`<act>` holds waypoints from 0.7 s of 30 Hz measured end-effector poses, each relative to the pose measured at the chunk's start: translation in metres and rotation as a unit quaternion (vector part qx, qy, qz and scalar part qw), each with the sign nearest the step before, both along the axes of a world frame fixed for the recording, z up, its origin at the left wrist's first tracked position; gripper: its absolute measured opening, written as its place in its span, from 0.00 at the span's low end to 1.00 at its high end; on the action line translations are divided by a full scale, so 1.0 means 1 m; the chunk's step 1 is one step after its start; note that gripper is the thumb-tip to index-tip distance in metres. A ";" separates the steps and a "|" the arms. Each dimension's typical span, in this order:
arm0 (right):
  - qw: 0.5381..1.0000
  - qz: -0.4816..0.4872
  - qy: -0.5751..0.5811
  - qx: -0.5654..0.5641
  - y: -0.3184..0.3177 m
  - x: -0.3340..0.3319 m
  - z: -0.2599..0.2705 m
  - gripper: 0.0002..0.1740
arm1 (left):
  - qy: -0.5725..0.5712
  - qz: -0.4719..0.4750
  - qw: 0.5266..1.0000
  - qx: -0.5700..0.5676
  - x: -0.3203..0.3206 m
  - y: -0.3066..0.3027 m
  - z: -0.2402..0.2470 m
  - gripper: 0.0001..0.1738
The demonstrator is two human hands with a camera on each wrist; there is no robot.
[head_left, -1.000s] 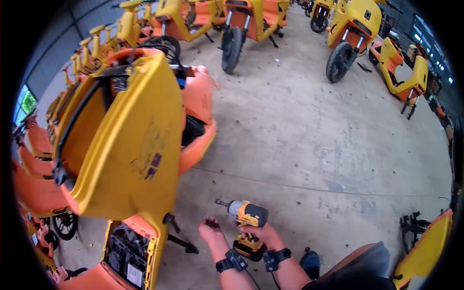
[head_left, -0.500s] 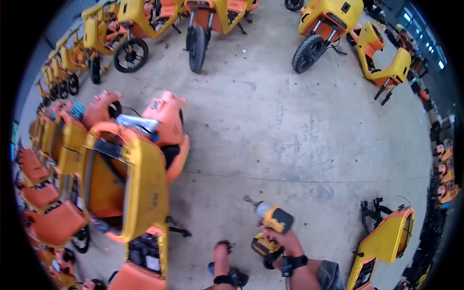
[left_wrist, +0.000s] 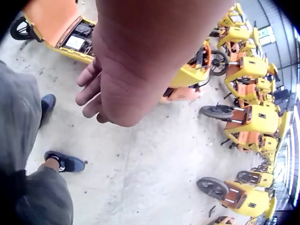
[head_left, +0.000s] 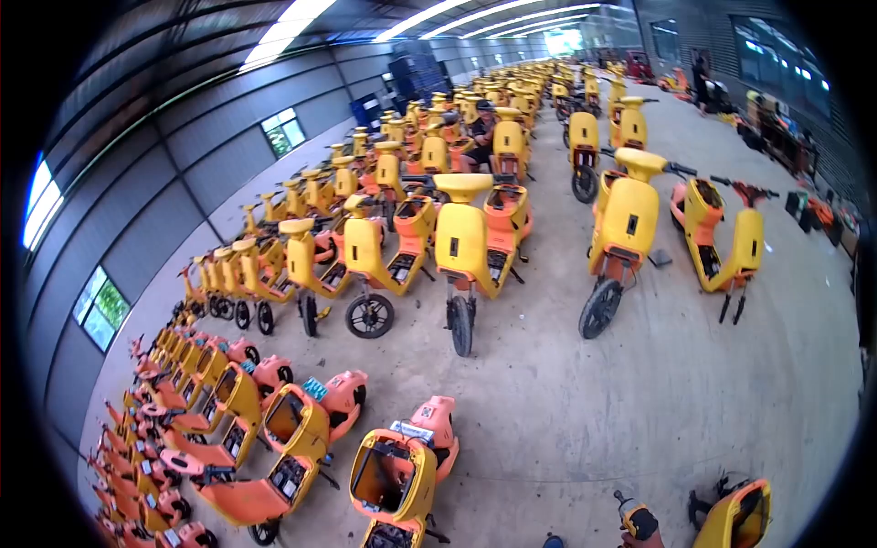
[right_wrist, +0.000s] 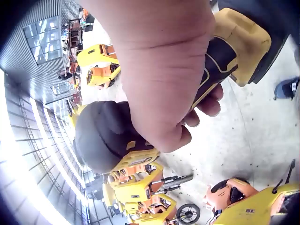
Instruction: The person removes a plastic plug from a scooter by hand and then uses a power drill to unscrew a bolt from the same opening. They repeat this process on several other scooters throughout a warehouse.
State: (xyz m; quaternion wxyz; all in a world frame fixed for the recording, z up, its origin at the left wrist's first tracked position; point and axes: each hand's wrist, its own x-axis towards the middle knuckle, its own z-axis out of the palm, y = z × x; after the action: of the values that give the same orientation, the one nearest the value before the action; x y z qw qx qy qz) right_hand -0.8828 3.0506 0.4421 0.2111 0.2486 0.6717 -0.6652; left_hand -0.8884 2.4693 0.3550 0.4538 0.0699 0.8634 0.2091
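Power drill (head_left: 639,523), gripped within right fingers (right_wrist: 210,107)

A wide grey concrete floor (head_left: 566,402), scuffed and crossed by a thin straight seam, carries rows of yellow-and-orange plastic-bodied scooters (head_left: 457,237) on black tyres. Directly on it, too, are an open-topped yellow-and-orange scooter body (head_left: 423,475), a small flat dark piece (head_left: 660,258), scattered dark specks and a person's dark blue shoes (left_wrist: 71,164).
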 end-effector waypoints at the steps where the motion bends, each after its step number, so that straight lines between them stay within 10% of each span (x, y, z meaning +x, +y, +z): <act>1: 0.999 0.036 -0.030 0.021 0.029 0.012 -0.018 0.12 | 0.134 -0.250 0.957 -0.062 0.000 -0.018 -0.005 0.16; 2: 0.995 0.072 -0.059 0.045 0.047 0.009 -0.013 0.14 | 0.036 0.052 0.998 -0.004 -0.011 -0.011 0.035 0.16; 3: 0.993 0.083 -0.065 0.059 0.062 0.005 -0.009 0.14 | 0.014 0.372 0.924 0.091 -0.022 -0.004 0.076 0.15; 11: 0.994 0.066 -0.030 0.079 0.067 -0.054 0.057 0.15 | 0.052 0.513 0.856 0.029 -0.047 -0.035 0.163 0.16; 21: 0.991 0.069 0.002 0.111 0.031 -0.185 0.055 0.17 | 0.085 0.546 0.811 -0.192 -0.083 -0.039 0.067 0.12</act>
State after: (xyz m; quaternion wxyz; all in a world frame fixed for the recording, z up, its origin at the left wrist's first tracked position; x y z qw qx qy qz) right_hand -1.0683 3.0813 0.4966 0.2262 0.2217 0.7574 -0.5710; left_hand -0.9709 2.4300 0.4221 0.1942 -0.4845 0.8169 0.2455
